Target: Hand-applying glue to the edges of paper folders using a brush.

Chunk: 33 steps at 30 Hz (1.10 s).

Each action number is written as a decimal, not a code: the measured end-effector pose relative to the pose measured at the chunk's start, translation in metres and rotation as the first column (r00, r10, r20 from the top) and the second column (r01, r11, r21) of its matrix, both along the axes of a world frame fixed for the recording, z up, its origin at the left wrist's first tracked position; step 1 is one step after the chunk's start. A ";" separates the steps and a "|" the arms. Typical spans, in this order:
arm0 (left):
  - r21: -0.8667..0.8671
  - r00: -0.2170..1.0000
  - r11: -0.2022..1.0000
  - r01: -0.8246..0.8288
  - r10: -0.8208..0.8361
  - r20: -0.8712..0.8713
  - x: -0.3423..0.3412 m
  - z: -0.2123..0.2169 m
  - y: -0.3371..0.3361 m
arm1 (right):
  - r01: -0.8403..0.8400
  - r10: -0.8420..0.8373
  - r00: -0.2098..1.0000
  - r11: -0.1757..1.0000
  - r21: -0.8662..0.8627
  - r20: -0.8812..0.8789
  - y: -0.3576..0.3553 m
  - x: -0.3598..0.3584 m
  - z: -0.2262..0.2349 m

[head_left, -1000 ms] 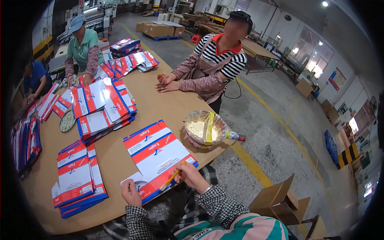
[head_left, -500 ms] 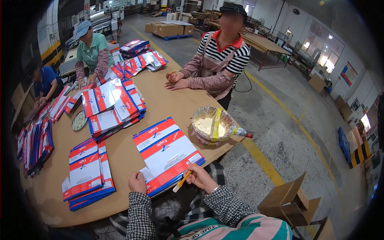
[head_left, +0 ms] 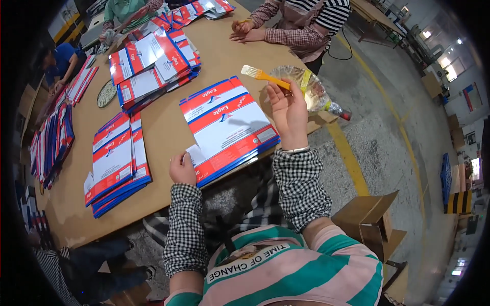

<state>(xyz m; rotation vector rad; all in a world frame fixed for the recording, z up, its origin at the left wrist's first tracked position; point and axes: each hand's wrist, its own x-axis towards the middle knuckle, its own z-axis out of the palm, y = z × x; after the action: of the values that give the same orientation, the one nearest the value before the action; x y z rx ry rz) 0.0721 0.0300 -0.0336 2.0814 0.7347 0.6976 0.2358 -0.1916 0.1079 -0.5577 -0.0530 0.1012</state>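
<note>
In my raised right hand (head_left: pixel 290 113), palm turned up, is a flat paste brush (head_left: pixel 275 79) with an orange handle, gripped between thumb and fingers. Its pale bristles point left, above the table. Behind that hand, and partly hidden by it, stands a plastic-lined bowl (head_left: pixel 317 89) with yellow tape across it. My left hand (head_left: pixel 182 169) is closed at the near left corner of a stack of flat cartons (head_left: pixel 224 125), red, white and blue, its fingertips by a small white flap (head_left: pixel 195 152). The brush casts a shadow on the top carton.
More flat cartons lie in piles at the left (head_left: pixel 113 158) and farther back (head_left: pixel 153 64). A round dish (head_left: pixel 106 94) sits beyond them. Co-workers stand around the brown table (head_left: pixel 168 120), one with hands (head_left: pixel 247 31) on its far edge. An opened cardboard box (head_left: pixel 365 219) is at my right.
My right hand has lifted the brush from the stack's near edge up and away toward the bowl, turning palm up. My left hand stays at the carton corner. The view has tilted downward.
</note>
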 end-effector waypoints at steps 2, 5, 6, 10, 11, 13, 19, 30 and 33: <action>0.028 0.999 1.000 0.007 -0.008 0.041 -0.006 0.001 -0.002 | -0.017 0.016 1.000 0.999 0.052 0.023 -0.002 0.007 -0.005; 0.049 0.993 0.999 0.012 -0.017 0.113 -0.017 -0.014 0.002 | -0.058 0.061 0.997 0.996 0.070 -0.044 0.010 -0.010 -0.033; 0.039 0.993 0.999 0.014 -0.019 0.119 -0.018 -0.019 0.000 | -0.186 0.185 0.983 0.982 0.032 0.016 0.001 -0.007 -0.069; -0.048 1.000 0.999 -0.004 0.004 -0.001 -0.029 -0.002 -0.006 | -0.362 0.349 0.902 0.932 -0.006 -0.255 -0.005 -0.052 -0.114; -0.046 1.000 0.999 -0.008 0.008 0.011 -0.028 -0.003 -0.006 | -0.376 0.358 0.884 0.927 -0.004 -0.300 -0.004 -0.057 -0.120; -0.076 0.997 0.997 -0.023 0.029 0.075 -0.028 -0.004 -0.009 | -0.405 0.383 0.868 0.914 -0.005 -0.318 -0.008 -0.061 -0.123; -0.076 0.997 0.996 -0.053 0.057 0.051 -0.022 0.000 -0.008 | -0.468 0.414 0.825 0.882 -0.054 -0.385 -0.006 -0.063 -0.130; -0.092 0.997 0.996 -0.024 0.030 0.068 -0.021 0.010 -0.009 | -0.509 0.452 0.821 0.857 -0.088 -0.348 -0.008 -0.064 -0.129; -0.120 0.997 0.992 -0.025 0.033 0.069 -0.021 0.011 -0.011 | -0.501 0.437 0.824 0.859 -0.104 -0.362 -0.009 -0.065 -0.127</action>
<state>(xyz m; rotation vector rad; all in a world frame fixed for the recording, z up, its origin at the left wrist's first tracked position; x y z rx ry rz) 0.0511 0.0192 -0.0225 1.9316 0.7499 0.7218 0.1704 -0.2003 -0.0186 -0.7102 0.1475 0.6933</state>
